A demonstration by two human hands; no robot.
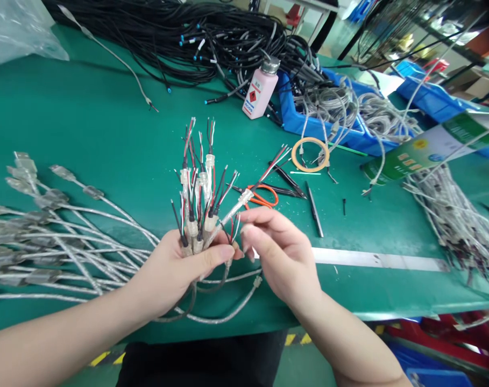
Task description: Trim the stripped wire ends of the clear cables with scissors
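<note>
My left hand (188, 269) is closed around a bundle of grey USB cables (196, 231). Their stripped ends point up, with red, white and black wires fanning out above clear strain reliefs. One cable end (244, 199) leans out to the right of the bunch. Beside the bundle, my right hand (280, 252) has its thumb and forefinger bent together at the fine wires (235, 228) of another cable end. The fingertips partly hide those wires. To the left, the cables' USB plugs (24, 166) lie spread over the green table mat (107, 123).
Orange-handled scissors (264, 196), black tweezers (286, 180), a grey pen-like tool (314, 209) and a tape ring (310, 155) lie ahead. Farther back are a pink bottle (261, 88), blue bins (292, 107) and black cables (147, 37). A steel ruler (373, 259) lies right.
</note>
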